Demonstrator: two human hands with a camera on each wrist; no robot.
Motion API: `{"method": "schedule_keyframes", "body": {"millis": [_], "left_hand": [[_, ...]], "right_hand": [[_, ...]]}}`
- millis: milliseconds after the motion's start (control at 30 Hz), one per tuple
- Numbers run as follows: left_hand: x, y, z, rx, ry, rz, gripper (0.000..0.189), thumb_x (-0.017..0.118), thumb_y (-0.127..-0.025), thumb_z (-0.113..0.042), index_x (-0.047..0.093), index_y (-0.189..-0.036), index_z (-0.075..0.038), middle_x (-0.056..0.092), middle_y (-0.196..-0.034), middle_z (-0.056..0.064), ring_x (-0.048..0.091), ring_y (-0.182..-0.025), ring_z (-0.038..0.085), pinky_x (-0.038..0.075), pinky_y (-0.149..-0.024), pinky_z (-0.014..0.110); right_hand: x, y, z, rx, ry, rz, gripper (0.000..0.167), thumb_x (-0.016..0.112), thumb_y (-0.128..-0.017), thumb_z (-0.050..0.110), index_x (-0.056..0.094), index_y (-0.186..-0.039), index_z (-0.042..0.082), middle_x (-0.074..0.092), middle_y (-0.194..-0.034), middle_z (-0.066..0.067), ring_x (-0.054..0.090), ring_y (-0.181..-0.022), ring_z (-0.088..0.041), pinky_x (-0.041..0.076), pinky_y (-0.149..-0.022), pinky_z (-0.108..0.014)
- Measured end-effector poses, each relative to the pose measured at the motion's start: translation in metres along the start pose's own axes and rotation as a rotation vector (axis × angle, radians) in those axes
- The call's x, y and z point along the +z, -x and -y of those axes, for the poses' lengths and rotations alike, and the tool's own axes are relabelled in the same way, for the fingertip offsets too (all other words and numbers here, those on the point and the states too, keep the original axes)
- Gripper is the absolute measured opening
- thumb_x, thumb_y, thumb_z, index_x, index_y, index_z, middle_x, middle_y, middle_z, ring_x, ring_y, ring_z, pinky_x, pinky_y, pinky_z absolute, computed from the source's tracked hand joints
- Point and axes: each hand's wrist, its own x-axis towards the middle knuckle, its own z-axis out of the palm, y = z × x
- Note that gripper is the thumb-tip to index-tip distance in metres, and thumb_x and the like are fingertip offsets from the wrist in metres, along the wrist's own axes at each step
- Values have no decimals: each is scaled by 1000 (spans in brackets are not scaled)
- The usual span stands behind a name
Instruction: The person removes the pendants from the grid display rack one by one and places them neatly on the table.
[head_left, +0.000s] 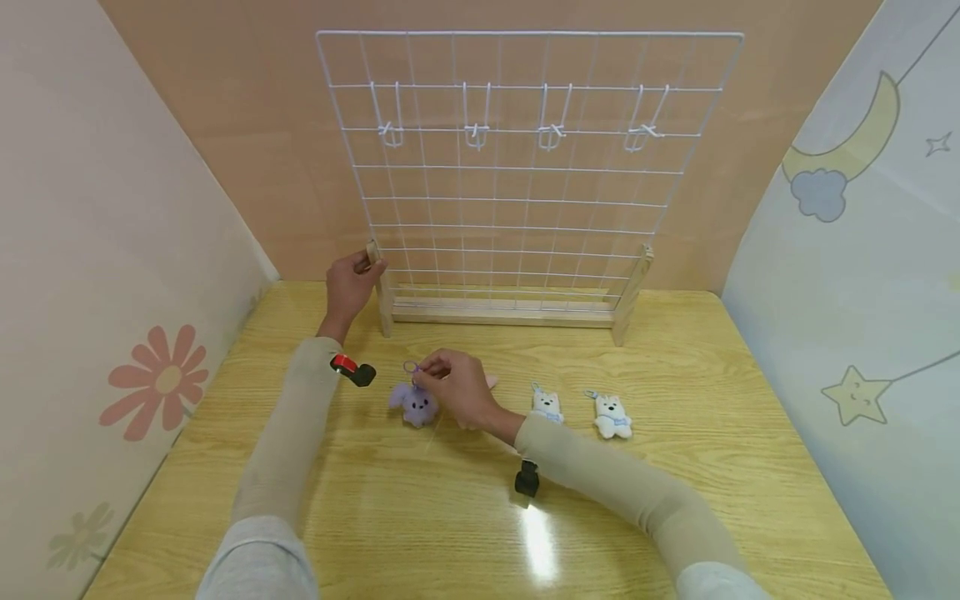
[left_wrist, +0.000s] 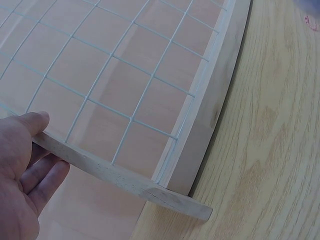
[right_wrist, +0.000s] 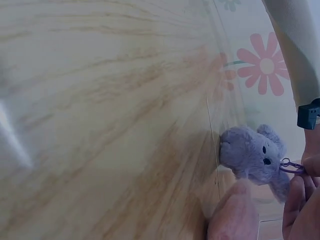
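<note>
My left hand (head_left: 349,290) grips the top of the left wooden side post (head_left: 384,296) of a stand, which holds a white wire grid panel (head_left: 517,200) upright. In the left wrist view the thumb lies on the near side of the post and the fingers curl behind it. With fingertips and thumb, my right hand (head_left: 463,390) pinches a purple plush keychain (head_left: 418,407) near its purple ring (head_left: 410,367). The plush, with floppy ears and dark eyes, hangs just below the fingers, close over the table. In the right wrist view the ring (right_wrist: 292,169) shows beside the fingers.
Several white wire hooks (head_left: 476,133) hang along the upper grid. Two white bear plush keychains (head_left: 612,418) lie to the right on the wooden table (head_left: 390,508). A pink item (head_left: 491,381) is mostly hidden behind the right hand. Patterned walls stand at both sides.
</note>
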Motion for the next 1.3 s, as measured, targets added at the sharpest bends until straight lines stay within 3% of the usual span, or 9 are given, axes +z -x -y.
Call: {"method": "schedule_keyframes", "body": {"millis": [233, 467, 967, 1300], "left_hand": [[0, -1, 1, -2, 0, -1, 44, 71, -99, -27, 65, -135, -2, 67, -132, 18, 66, -121, 30, 56, -98, 44], [1, 1, -1, -4, 0, -9, 42, 71, -99, -25, 67, -134, -2, 67, -131, 18, 67, -119, 31, 56, -98, 45], [1, 0, -1, 1, -2, -18, 40, 71, -99, -23, 67, -133, -2, 68, -130, 18, 68, -118, 30, 57, -97, 45], [1, 0, -2, -11, -7, -16, 40, 71, -99, -22, 67, -134, -2, 68, -131, 18, 67, -120, 30, 56, -98, 45]], "right_hand": [[1, -9, -3, 10, 10, -20, 8, 74, -97, 16, 74, -99, 8, 76, -91, 0, 70, -78, -7, 60, -69, -22], [1, -14, -11, 57, 53, -49, 7, 74, -96, 17, 75, -97, 10, 77, -91, -1, 71, -80, -10, 58, -62, -22], [0, -26, -27, 171, 26, -82, 9, 75, -95, 15, 76, -97, 6, 77, -90, -6, 73, -75, -15, 59, -57, -24], [-4, -29, -34, 168, 88, -60, 16, 72, -97, 14, 77, -106, 2, 78, -99, -10, 74, -86, -19, 60, -67, -27]]}}
